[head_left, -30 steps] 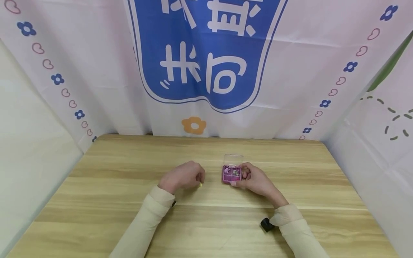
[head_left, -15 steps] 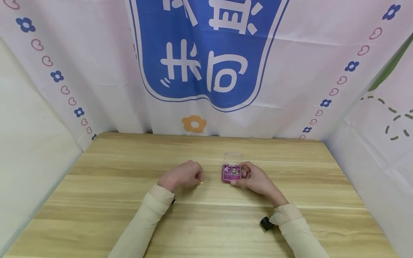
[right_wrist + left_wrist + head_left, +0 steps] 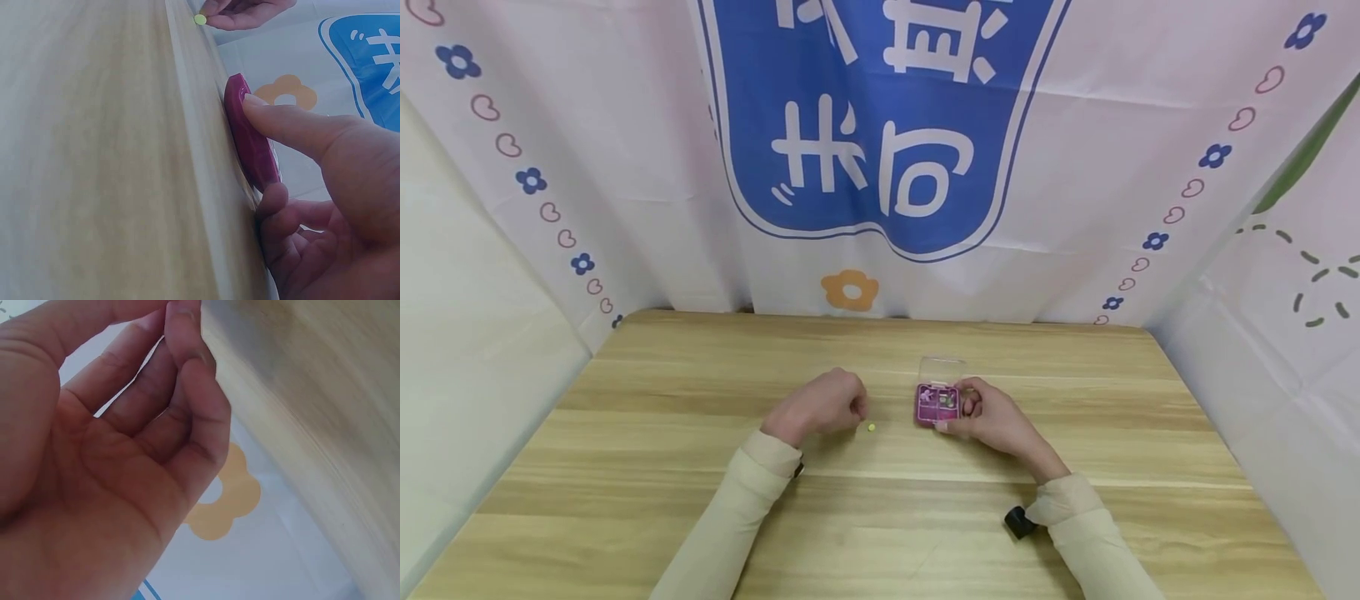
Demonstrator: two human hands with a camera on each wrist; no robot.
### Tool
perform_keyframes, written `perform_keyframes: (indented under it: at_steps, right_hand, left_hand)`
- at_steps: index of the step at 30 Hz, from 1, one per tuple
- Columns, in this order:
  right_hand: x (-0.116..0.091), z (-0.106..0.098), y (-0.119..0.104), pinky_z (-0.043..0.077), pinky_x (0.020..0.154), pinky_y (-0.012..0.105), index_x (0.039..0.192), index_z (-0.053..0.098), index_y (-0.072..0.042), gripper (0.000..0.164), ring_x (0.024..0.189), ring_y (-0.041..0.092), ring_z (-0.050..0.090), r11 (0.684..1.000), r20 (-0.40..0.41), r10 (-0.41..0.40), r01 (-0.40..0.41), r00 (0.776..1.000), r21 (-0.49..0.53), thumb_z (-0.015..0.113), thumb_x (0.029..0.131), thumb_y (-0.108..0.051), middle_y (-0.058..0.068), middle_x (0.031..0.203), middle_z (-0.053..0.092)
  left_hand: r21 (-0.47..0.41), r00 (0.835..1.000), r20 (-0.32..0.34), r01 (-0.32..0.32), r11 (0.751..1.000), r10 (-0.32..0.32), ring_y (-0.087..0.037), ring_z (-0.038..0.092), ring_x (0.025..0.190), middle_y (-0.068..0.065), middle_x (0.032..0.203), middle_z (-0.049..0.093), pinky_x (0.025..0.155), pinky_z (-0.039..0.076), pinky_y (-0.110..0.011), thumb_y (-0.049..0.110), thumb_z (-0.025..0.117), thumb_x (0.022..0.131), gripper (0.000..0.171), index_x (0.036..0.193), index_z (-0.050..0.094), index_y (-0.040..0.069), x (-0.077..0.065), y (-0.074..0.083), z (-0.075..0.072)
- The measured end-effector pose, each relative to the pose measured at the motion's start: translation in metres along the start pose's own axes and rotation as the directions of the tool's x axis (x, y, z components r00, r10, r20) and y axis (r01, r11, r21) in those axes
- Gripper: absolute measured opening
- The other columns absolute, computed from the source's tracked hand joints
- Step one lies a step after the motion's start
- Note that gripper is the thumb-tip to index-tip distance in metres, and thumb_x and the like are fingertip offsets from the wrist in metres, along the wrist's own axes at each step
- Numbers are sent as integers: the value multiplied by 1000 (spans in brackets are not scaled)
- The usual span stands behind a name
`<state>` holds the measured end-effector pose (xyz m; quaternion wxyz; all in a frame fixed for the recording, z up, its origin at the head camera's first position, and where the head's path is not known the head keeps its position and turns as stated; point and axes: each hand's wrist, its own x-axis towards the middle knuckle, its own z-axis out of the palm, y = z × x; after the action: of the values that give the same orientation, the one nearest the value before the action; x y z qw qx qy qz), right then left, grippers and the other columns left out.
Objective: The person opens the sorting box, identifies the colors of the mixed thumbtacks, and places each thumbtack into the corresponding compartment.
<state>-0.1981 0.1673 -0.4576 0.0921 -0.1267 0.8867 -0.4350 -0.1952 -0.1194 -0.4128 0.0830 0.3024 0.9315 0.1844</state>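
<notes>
A small round yellow pill point(image 3: 872, 427) shows at the fingertips of my left hand point(image 3: 820, 406). The right wrist view has the pill point(image 3: 200, 19) right against the thumb and finger, which pinch together. The left wrist view cuts those fingertips off at the top; the other fingers are curled. To the right, my right hand point(image 3: 992, 419) grips a magenta pill box point(image 3: 928, 412), thumb on its front edge and fingers at its right side. The clear lid point(image 3: 942, 369) stands raised at the back. Pale pink and greenish pieces lie in the two rear compartments; the front ones show magenta.
Both hands work over a wood-grain table point(image 3: 880, 533). Behind it hangs a white cloth point(image 3: 1075, 167) with a blue sign and an orange flower. A black wrist camera point(image 3: 1019, 522) sits by the right sleeve.
My left hand has drawn slightly left and back, and more of the yellow pill now shows at its fingertips. The right hand and the pill box have stayed in place.
</notes>
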Motion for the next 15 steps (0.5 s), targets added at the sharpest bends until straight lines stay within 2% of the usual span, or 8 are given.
perform_keyframes:
  at_steps: [2, 6, 11, 15]
  right_hand:
    - [-1, 0, -1, 44, 57, 33, 121, 53, -8, 72, 67, 21, 49, 1000, -1, 2, -2, 1000, 1, 85, 64, -36, 9, 81, 55]
    - [-2, -1, -1, 44, 57, 33, 121, 53, -7, 72, 67, 21, 49, 1000, -1, -1, 1, 1000, 1, 85, 64, -36, 9, 81, 55]
    - [-4, -3, -1, 43, 56, 33, 122, 52, -6, 73, 66, 20, 48, 1000, 0, -11, 11, 1000, 8, 85, 64, -36, 10, 82, 55]
    - [-2, -2, 0, 43, 57, 33, 123, 51, -5, 75, 66, 19, 48, 1000, 7, -29, 29, 1000, 8, 84, 64, -38, 9, 82, 55]
  left_hand:
    - [2, 1000, -6, -3, 1000, 3, -6, 50, 58, 10, 63, 58, 55, 47, -24, -2, 61, 76, 21, 67, 68, 15, 1, 0, 0]
    - [17, 999, -30, -33, 999, 33, -8, 53, 61, 8, 66, 61, 58, 50, -26, 0, 61, 79, 18, 70, 70, 13, 5, 2, 1]
    - [34, 995, -79, -53, 998, 56, -9, 53, 61, 7, 67, 60, 59, 50, -26, 1, 59, 83, 18, 72, 69, 12, 13, 7, 3]
    - [25, 994, -91, -61, 998, 63, -9, 48, 57, 5, 62, 55, 55, 46, -26, 2, 57, 86, 21, 70, 69, 11, 18, 12, 3]
